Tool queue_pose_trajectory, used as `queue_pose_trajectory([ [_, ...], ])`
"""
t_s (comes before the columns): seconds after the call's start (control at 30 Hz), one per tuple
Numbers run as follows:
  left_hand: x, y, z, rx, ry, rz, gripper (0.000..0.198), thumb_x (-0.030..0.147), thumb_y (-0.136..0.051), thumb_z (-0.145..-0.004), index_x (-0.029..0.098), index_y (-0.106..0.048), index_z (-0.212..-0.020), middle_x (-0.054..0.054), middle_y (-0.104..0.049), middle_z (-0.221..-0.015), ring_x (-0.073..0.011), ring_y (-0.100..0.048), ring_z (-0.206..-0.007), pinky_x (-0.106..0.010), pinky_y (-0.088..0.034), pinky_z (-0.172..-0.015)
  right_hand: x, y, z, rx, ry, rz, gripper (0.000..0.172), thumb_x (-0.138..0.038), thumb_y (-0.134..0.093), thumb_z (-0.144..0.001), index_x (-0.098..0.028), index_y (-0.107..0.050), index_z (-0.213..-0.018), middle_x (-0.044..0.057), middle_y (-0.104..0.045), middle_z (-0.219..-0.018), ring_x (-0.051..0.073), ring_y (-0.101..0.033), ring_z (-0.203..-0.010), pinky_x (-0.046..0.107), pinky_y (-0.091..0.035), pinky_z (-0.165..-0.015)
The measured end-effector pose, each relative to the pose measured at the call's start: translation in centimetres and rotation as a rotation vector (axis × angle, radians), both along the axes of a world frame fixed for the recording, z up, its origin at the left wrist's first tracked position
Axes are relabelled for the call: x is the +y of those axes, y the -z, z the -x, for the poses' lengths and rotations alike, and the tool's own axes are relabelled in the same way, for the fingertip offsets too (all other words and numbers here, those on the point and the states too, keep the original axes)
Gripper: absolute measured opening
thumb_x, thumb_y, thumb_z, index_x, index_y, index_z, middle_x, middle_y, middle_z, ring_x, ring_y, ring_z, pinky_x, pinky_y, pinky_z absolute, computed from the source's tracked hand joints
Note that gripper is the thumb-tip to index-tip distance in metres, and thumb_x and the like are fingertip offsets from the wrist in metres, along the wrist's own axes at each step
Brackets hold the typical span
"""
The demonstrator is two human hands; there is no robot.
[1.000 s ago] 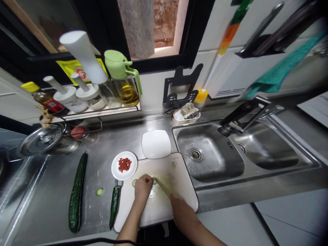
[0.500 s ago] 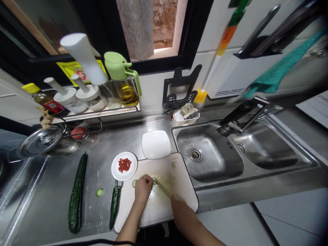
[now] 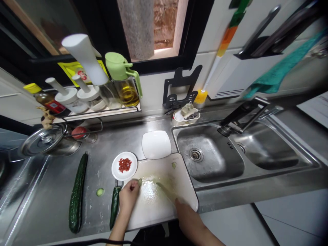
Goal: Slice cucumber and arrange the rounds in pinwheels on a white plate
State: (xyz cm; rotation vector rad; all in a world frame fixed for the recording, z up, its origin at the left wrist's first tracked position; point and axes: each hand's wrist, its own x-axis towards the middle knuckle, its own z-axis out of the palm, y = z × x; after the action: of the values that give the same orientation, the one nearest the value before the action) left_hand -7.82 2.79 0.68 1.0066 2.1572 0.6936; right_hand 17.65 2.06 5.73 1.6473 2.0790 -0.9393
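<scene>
My left hand is over the left part of the white cutting board, its fingertips pinching a thin cucumber slice. On the right of the board, my right hand is closed round the handle of a knife. The blade points up and left, low over the wet board; its handle is hidden in my fist. A scrap of cucumber lies near the board's upper right corner. Left of my left hand rests a cut cucumber, and a cucumber end lies on the steel counter.
A whole cucumber lies farther left. Behind the board are a small plate of chopped red pieces and a white square dish. The sink adjoins on the right. A seasoning rack stands at the back left.
My left hand has moved left across the board and now pinches a cucumber slice by its edge. My right hand, with the knife, has shifted slightly right.
</scene>
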Motion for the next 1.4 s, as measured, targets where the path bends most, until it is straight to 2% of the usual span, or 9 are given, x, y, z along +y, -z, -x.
queue_pose_trajectory([
  [0.17,-0.9,1.0,1.8,0.044,-0.101,0.064,0.024,0.040,-0.054,-0.071,0.023,-0.068,-0.081,-0.002,-0.073,-0.077,-0.0176,-0.066,-0.072,-0.023,-0.044,-0.067,-0.2,0.2,-0.1,-0.008,-0.021,0.003,0.055,0.001,-0.033,-0.075,-0.011,-0.055,-0.123,0.015,-0.063,-0.115,0.022,-0.061,-0.101,0.027,-0.045,-0.085],
  [0.43,-1.2,1.5,1.6,0.092,-0.138,0.056,0.024,0.039,-0.053,-0.071,0.023,-0.066,-0.084,-0.001,-0.072,-0.078,-0.0178,-0.066,-0.073,-0.025,-0.045,-0.067,0.7,-1.3,0.0,-0.016,-0.016,0.085,0.058,0.006,-0.029,-0.073,-0.011,-0.054,-0.122,0.013,-0.066,-0.105,0.021,-0.062,-0.097,0.026,-0.045,-0.081],
  [0.53,-1.5,1.9,1.4,0.099,-0.131,0.004,0.028,0.040,-0.052,-0.072,0.023,-0.066,-0.087,-0.001,-0.071,-0.077,-0.0174,-0.065,-0.071,-0.025,-0.046,-0.066,0.7,-1.9,-0.8,0.099,0.010,0.065,0.051,0.003,-0.033,-0.074,-0.015,-0.057,-0.115,0.011,-0.065,-0.103,0.019,-0.062,-0.095,0.026,-0.045,-0.081],
  [0.63,-1.9,2.3,1.4,0.086,-0.113,-0.056,0.032,0.041,-0.050,-0.073,0.022,-0.067,-0.092,-0.002,-0.071,-0.077,-0.0168,-0.064,-0.069,-0.025,-0.047,-0.066,0.2,-2.2,-1.9,0.311,0.050,-0.023,0.047,-0.007,-0.039,-0.078,-0.019,-0.054,-0.120,0.010,-0.060,-0.112,0.018,-0.058,-0.102,0.027,-0.043,-0.090],
  [0.77,-2.2,3.0,1.4,0.094,-0.082,-0.110,0.037,0.044,-0.047,-0.075,0.019,-0.067,-0.095,-0.004,-0.070,-0.078,-0.0168,-0.063,-0.067,-0.026,-0.047,-0.065,-0.6,-0.7,-2.9,0.491,0.102,-0.191,0.055,-0.012,-0.035,-0.082,-0.018,-0.040,-0.136,0.013,-0.049,-0.124,0.016,-0.052,-0.112,0.026,-0.041,-0.095],
  [0.93,-2.2,3.3,1.5,0.114,-0.052,-0.132,0.041,0.045,-0.045,-0.076,0.018,-0.068,-0.096,-0.007,-0.070,-0.081,-0.0179,-0.062,-0.067,-0.028,-0.048,-0.066,-0.2,3.2,-2.4,0.268,0.244,-0.495,0.063,-0.005,-0.032,-0.078,-0.019,-0.036,-0.139,0.015,-0.045,-0.128,0.020,-0.053,-0.108,0.031,-0.046,-0.089],
  [1.03,-2.2,3.2,1.5,0.120,-0.046,-0.135,0.042,0.046,-0.044,-0.076,0.017,-0.068,-0.095,-0.007,-0.070,-0.081,-0.0185,-0.062,-0.066,-0.028,-0.048,-0.065,0.8,4.4,-1.5,0.037,0.278,-0.560,0.063,-0.002,-0.034,-0.076,-0.019,-0.039,-0.137,0.017,-0.048,-0.127,0.024,-0.054,-0.108,0.033,-0.047,-0.085],
  [1.17,-2.2,2.8,1.6,0.107,-0.023,-0.128,0.041,0.045,-0.044,-0.077,0.017,-0.067,-0.096,-0.006,-0.070,-0.079,-0.0177,-0.062,-0.066,-0.026,-0.047,-0.064,2.0,4.5,-0.4,-0.136,0.273,-0.507,0.060,-0.001,-0.033,-0.077,-0.015,-0.041,-0.134,0.019,-0.049,-0.129,0.028,-0.050,-0.114,0.035,-0.045,-0.088],
  [1.4,-2.2,2.8,1.6,0.103,-0.016,-0.108,0.039,0.044,-0.044,-0.077,0.018,-0.067,-0.097,-0.005,-0.069,-0.078,-0.0170,-0.061,-0.067,-0.026,-0.047,-0.066,2.6,4.1,0.7,-0.218,0.208,-0.471,0.056,0.000,-0.028,-0.080,-0.008,-0.042,-0.134,0.021,-0.050,-0.129,0.028,-0.051,-0.113,0.035,-0.044,-0.087],
])
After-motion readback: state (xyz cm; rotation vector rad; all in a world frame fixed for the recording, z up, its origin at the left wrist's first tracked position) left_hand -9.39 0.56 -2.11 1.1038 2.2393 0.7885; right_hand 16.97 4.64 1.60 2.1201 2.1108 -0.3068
